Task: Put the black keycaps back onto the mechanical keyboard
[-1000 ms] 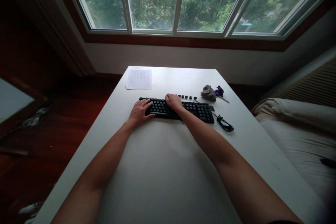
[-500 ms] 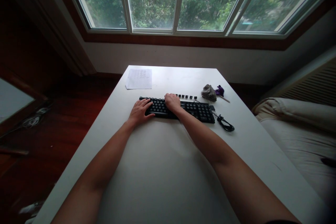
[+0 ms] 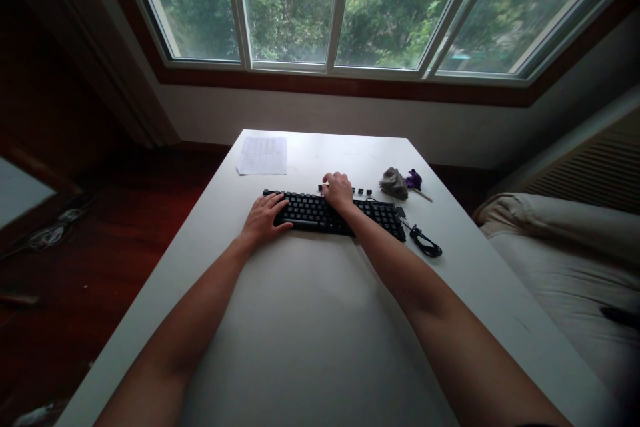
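A black keyboard lies across the white table. My left hand rests over its left end, fingers spread and thumb along the front edge. My right hand reaches across the keyboard's middle to its far edge, fingers curled downward among the loose black keycaps. Anything between those fingertips is hidden. One keycap shows just left of the right hand, and others stand in a row to its right.
A printed sheet lies at the table's far left. At the right are a grey cloth, a purple bundle on a stick and a coiled black cable. Beyond the table's right edge is a pale cushioned seat.
My right hand has moved from over the keys to the keycap row behind the keyboard, slightly rightward. The left hand keeps its place on the keyboard. The view has shifted a little.
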